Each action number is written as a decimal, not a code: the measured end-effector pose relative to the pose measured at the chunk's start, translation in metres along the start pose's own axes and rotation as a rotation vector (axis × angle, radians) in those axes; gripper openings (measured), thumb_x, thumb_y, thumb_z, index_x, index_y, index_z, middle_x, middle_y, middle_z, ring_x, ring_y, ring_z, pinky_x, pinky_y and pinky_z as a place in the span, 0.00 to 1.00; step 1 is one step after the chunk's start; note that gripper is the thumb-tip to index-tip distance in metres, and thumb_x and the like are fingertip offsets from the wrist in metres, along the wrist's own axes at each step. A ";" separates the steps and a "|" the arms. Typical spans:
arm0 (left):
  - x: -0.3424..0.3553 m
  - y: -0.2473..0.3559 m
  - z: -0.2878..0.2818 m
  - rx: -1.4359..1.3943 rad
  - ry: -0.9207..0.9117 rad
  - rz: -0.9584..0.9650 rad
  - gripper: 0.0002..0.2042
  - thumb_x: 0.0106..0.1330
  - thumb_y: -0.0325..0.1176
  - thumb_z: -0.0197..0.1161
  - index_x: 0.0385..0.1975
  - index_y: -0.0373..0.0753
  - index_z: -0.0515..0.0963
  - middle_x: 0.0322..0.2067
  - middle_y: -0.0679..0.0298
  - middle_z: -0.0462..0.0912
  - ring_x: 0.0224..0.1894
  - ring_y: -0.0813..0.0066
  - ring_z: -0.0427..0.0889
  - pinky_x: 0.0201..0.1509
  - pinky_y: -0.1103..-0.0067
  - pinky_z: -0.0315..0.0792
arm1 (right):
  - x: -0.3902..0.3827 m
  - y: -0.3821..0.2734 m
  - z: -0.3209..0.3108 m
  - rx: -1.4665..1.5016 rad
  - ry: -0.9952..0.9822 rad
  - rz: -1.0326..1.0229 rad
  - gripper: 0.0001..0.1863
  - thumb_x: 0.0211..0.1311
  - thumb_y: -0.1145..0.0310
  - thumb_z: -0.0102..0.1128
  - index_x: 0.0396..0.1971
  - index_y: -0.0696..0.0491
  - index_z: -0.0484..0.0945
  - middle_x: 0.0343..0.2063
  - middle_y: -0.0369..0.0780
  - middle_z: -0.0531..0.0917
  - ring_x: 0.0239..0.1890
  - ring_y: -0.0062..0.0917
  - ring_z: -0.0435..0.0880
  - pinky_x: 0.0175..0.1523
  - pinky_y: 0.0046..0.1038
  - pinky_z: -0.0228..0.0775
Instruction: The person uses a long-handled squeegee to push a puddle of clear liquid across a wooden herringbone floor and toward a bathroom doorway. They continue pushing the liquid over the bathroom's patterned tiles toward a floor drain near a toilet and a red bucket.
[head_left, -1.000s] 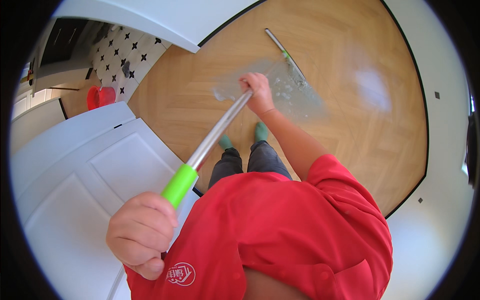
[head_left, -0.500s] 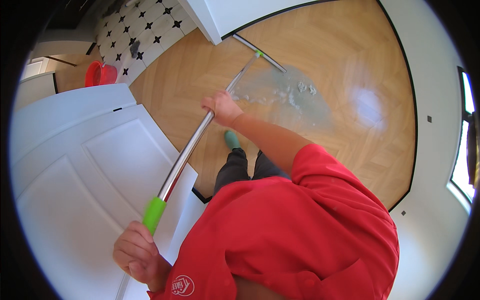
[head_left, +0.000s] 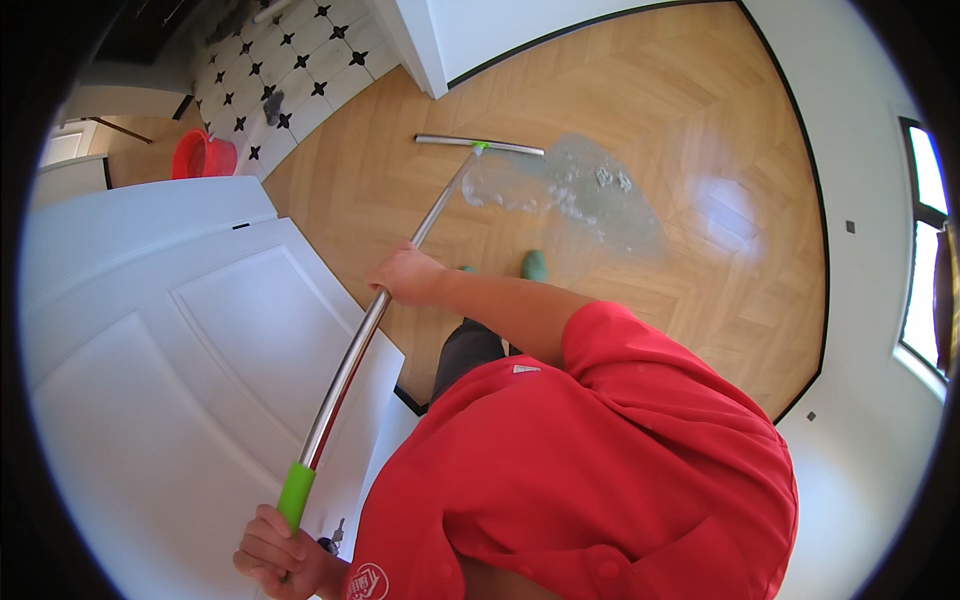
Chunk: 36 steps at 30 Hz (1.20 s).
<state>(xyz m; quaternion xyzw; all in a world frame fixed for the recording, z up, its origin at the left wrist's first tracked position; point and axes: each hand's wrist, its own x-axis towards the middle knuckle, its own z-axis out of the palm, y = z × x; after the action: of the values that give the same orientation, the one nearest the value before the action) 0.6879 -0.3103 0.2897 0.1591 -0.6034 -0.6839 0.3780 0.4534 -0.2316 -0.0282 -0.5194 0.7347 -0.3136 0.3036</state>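
Note:
At the lower left, my left hand (head_left: 280, 550) is closed around the green grip (head_left: 295, 492) of a long metal pole (head_left: 348, 365). My right hand (head_left: 405, 272) holds the same pole higher up. The wide metal squeegee head (head_left: 440, 139), joined to the pole by a green fitting, lies on the wooden floor (head_left: 720, 300), beside a greyish wet patch (head_left: 590, 200) with white suds and clumps. My feet in green footwear (head_left: 533, 263) are below my arm, partly hidden by it and my body.
A white panelled door (head_left: 130, 400) stands at my left, with a red bucket (head_left: 200, 157) beyond it. Patterned tiles (head_left: 300, 40) lie past a threshold at upper left. A white door frame (head_left: 430, 60) borders the top; walls and a window (head_left: 920, 300) are at right.
The squeegee head has swung toward me and leftward, now lying nearly level across my view. My right hand has moved left and down. My left hand sits lower, still on the grip.

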 end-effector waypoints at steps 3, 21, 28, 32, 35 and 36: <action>-0.008 0.006 0.014 0.028 0.161 -0.034 0.13 0.64 0.30 0.44 0.17 0.47 0.52 0.13 0.72 0.50 0.20 0.80 0.54 0.43 0.79 0.60 | 0.006 -0.008 -0.017 -0.023 -0.083 0.013 0.06 0.48 0.71 0.60 0.27 0.44 0.74 0.23 0.36 0.80 0.33 0.34 0.80 0.44 0.37 0.65; -0.003 -0.026 0.128 0.238 0.507 -0.243 0.16 0.73 0.32 0.39 0.19 0.45 0.50 0.16 0.71 0.48 0.23 0.79 0.52 0.58 0.74 0.62 | -0.002 0.066 -0.070 -0.082 -0.039 -0.039 0.07 0.49 0.66 0.64 0.28 0.45 0.76 0.28 0.36 0.81 0.40 0.35 0.80 0.49 0.38 0.66; 0.011 -0.033 0.162 0.121 0.410 -0.353 0.15 0.71 0.31 0.40 0.18 0.46 0.51 0.14 0.72 0.49 0.20 0.80 0.53 0.51 0.74 0.64 | -0.110 0.093 -0.121 -0.013 -0.060 0.146 0.12 0.44 0.69 0.66 0.31 0.46 0.75 0.26 0.37 0.80 0.36 0.36 0.80 0.47 0.38 0.64; 0.034 -0.051 0.204 0.045 0.136 -0.385 0.15 0.69 0.32 0.41 0.18 0.47 0.53 0.12 0.72 0.52 0.19 0.81 0.54 0.42 0.75 0.62 | -0.166 0.123 -0.132 -0.013 0.205 0.245 0.12 0.44 0.70 0.64 0.31 0.47 0.75 0.26 0.37 0.80 0.36 0.37 0.80 0.47 0.39 0.63; 0.044 -0.075 0.237 -0.025 -0.164 -0.368 0.14 0.67 0.32 0.42 0.17 0.47 0.56 0.11 0.72 0.58 0.18 0.80 0.58 0.37 0.75 0.58 | -0.217 0.150 -0.140 -0.039 0.477 0.317 0.11 0.44 0.73 0.62 0.32 0.47 0.76 0.25 0.37 0.80 0.35 0.38 0.79 0.47 0.39 0.64; 0.046 -0.086 0.249 -0.041 -0.263 -0.351 0.13 0.67 0.32 0.43 0.17 0.47 0.57 0.11 0.72 0.61 0.17 0.79 0.60 0.35 0.75 0.57 | -0.236 0.161 -0.142 -0.003 0.619 0.317 0.11 0.42 0.74 0.62 0.30 0.48 0.76 0.24 0.38 0.79 0.35 0.39 0.78 0.46 0.39 0.64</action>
<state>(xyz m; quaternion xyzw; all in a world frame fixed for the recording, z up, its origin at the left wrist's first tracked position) 0.4618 -0.1683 0.2747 0.1631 -0.5966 -0.7662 0.1743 0.3171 0.0568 -0.0368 -0.2794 0.8639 -0.4042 0.1105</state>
